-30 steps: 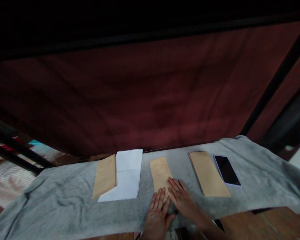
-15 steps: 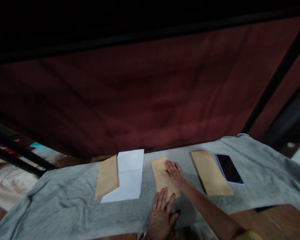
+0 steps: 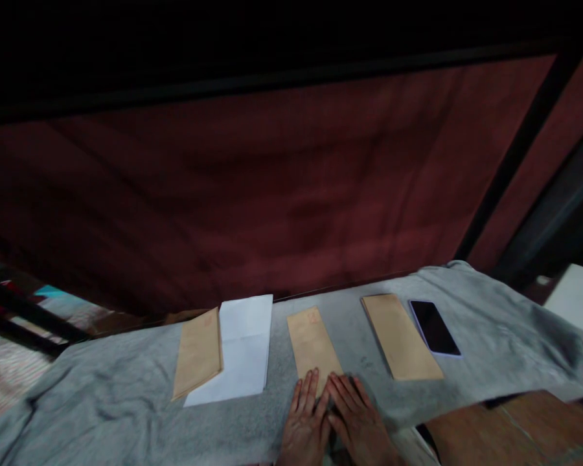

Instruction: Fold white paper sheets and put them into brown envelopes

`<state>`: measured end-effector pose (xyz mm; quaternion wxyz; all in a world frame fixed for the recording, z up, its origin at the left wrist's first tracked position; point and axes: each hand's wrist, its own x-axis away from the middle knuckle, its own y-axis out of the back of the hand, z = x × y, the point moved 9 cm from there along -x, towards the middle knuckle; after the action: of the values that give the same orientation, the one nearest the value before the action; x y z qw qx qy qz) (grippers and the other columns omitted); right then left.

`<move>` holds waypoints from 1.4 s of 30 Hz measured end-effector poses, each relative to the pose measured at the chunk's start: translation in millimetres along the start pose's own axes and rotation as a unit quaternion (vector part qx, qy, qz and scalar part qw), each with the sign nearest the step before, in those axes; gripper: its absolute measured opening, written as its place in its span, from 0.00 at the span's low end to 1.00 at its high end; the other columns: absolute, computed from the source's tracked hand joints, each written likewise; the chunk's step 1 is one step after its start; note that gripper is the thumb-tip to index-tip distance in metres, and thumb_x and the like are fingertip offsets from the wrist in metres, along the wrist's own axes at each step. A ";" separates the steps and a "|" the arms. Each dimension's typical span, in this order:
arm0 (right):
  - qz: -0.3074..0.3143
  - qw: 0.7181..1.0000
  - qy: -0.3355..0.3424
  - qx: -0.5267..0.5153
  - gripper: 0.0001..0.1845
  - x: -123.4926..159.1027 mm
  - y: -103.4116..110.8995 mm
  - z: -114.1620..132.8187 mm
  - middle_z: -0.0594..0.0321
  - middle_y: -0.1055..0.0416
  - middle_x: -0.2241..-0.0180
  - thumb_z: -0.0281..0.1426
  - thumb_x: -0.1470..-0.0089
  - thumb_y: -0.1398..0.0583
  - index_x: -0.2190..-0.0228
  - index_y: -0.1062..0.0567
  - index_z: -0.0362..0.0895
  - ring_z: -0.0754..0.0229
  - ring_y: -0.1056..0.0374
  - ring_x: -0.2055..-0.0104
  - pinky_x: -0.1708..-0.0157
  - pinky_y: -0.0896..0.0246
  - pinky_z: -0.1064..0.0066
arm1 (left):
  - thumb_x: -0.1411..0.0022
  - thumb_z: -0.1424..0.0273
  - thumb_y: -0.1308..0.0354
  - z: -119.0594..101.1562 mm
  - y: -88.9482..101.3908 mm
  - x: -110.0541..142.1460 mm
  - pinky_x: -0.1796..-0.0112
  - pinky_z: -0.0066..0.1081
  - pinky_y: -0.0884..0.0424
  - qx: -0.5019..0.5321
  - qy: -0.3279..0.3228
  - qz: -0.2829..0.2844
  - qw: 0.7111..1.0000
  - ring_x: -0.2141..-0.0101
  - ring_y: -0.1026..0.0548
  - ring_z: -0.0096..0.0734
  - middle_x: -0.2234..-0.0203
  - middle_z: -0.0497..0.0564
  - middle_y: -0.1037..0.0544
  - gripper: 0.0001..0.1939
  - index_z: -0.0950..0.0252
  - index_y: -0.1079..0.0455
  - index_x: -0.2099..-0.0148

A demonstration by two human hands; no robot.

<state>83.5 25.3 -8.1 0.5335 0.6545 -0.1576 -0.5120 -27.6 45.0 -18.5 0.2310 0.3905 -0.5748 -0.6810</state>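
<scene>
A brown envelope [image 3: 315, 340] lies flat on the grey cloth in front of me, with a small reddish mark near its far right corner. My left hand [image 3: 305, 417] rests on its near end, fingers stretched out and pointing away from me. Beside it, my right hand [image 3: 357, 414] is also flat, its fingertips on the envelope's near right corner. The two hands almost meet at the thumbs, and they cover the near edge of the envelope. Neither hand grips anything.
On the left, several brown envelopes [image 3: 199, 353] overlap white folded paper sheets [image 3: 245, 349]. To the right lie a stack of brown envelopes [image 3: 402, 336] and a phone [image 3: 434, 328] in a lilac case. Grey cloth [image 3: 126, 388] covers the surface; a dark red panel [image 3: 282, 194] stands behind.
My right hand has slid from the envelope's far half back to its near end, beside my left hand. The envelope's far part is now uncovered. The view has shifted slightly.
</scene>
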 end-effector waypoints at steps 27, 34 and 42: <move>-0.007 0.999 -0.051 0.004 0.33 -7.9 -4.8 4.1 0.54 0.36 0.36 0.35 0.41 0.42 0.36 0.37 0.42 0.50 0.38 0.36 0.37 0.44 0.56 | 0.27 0.63 0.60 75.4 -32.0 -146.6 0.35 0.50 0.46 0.030 0.143 0.042 0.988 0.32 0.44 0.43 0.32 0.58 0.40 0.29 0.65 0.47 0.28; -0.026 0.999 -0.046 0.011 0.33 -7.2 -6.3 5.6 0.53 0.34 0.37 0.34 0.42 0.42 0.36 0.36 0.41 0.49 0.38 0.36 0.36 0.47 0.54 | 0.26 0.62 0.59 59.6 -26.6 -71.6 0.38 0.48 0.38 0.008 0.124 -0.020 0.992 0.33 0.42 0.42 0.32 0.57 0.41 0.31 0.63 0.56 0.26; -0.006 0.997 -0.072 0.015 0.33 -5.8 -6.4 5.1 0.58 0.40 0.34 0.34 0.40 0.43 0.35 0.38 0.43 0.52 0.44 0.33 0.32 0.56 0.57 | 0.27 0.63 0.60 46.1 -0.8 11.5 0.39 0.55 0.36 -0.009 0.189 -0.107 0.976 0.34 0.39 0.47 0.33 0.53 0.37 0.32 0.53 0.62 0.25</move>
<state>74.6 29.4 -10.3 0.5079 0.6248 -0.1996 -0.5584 -71.0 64.2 -20.8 0.2648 0.5691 -0.4692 -0.6211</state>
